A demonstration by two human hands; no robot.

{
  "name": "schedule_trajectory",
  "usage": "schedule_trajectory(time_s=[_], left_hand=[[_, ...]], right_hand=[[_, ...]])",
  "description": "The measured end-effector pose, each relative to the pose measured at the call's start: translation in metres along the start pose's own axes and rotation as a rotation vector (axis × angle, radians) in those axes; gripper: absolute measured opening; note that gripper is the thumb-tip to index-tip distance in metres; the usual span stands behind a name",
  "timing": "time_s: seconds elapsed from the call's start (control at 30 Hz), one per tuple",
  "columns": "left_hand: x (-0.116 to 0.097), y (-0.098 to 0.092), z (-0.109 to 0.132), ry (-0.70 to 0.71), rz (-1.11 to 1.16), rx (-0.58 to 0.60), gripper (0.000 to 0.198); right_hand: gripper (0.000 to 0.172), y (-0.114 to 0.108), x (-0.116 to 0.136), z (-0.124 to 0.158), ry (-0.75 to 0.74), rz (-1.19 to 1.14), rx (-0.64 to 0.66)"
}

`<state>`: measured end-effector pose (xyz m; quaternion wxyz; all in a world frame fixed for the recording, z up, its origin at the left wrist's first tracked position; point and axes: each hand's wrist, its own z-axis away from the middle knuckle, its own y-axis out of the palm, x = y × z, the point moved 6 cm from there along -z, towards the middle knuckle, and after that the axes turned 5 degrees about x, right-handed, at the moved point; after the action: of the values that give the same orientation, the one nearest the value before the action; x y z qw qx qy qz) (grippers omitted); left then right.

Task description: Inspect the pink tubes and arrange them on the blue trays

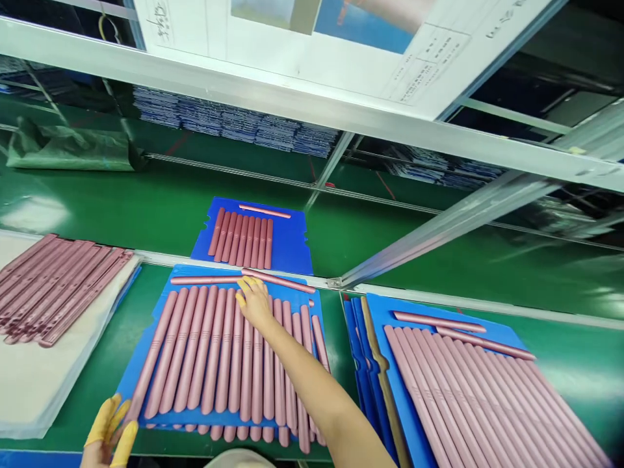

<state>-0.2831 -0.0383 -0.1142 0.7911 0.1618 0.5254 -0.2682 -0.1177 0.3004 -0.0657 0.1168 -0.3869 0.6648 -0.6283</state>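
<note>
A blue tray (146, 354) in front of me holds several pink rods (205, 351) laid side by side. My right hand (253, 302), with yellow finger cots, reaches over the rods to the tray's far edge. Its fingers pinch the end of a pink rod (280, 281) lying crosswise there; another crosswise rod (205, 281) lies to its left. My left hand (110, 432), also in yellow finger cots, rests at the tray's near left corner with its fingers spread, touching the tray edge.
A second blue tray (292, 247) with pink rods sits farther off on the green belt. A stack of blue trays (380, 312) with rods stands at the right. Loose pink rods (53, 286) lie on a white sheet at left. A metal rail (439, 227) crosses overhead.
</note>
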Motion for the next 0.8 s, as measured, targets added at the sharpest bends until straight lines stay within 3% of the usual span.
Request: schedule_trajectory(time_s=[0.07,0.17,0.27,0.37,0.47,0.57,0.67,0.8], left_hand=[[-0.018,0.027,0.004,0.234,-0.238,0.101,0.077],[-0.031,0.088,0.031,0.739,-0.663,0.348,0.065],[-0.017,0.159,0.076,1.216,-1.009,0.668,0.063],[0.007,0.219,0.121,1.525,-1.151,1.002,0.061],[0.03,0.261,0.156,1.668,-1.143,1.31,0.056],[0.051,0.282,0.178,1.745,-1.107,1.516,0.044],[0.068,0.288,0.185,1.804,-1.092,1.54,0.03],[0.071,0.292,0.173,1.817,-1.114,1.418,0.026]], right_hand=[[0.037,-0.019,-0.031,0.051,0.106,-0.013,-0.063],[0.036,-0.039,-0.08,0.144,0.275,-0.012,-0.139],[0.036,-0.042,-0.11,0.231,0.413,-0.01,-0.185],[0.036,-0.035,-0.116,0.289,0.507,-0.015,-0.221],[0.035,-0.025,-0.114,0.319,0.581,-0.03,-0.264],[0.035,-0.016,-0.111,0.338,0.634,-0.063,-0.289],[0.035,-0.009,-0.108,0.358,0.663,-0.109,-0.298],[0.034,-0.006,-0.105,0.381,0.675,-0.161,-0.305]])
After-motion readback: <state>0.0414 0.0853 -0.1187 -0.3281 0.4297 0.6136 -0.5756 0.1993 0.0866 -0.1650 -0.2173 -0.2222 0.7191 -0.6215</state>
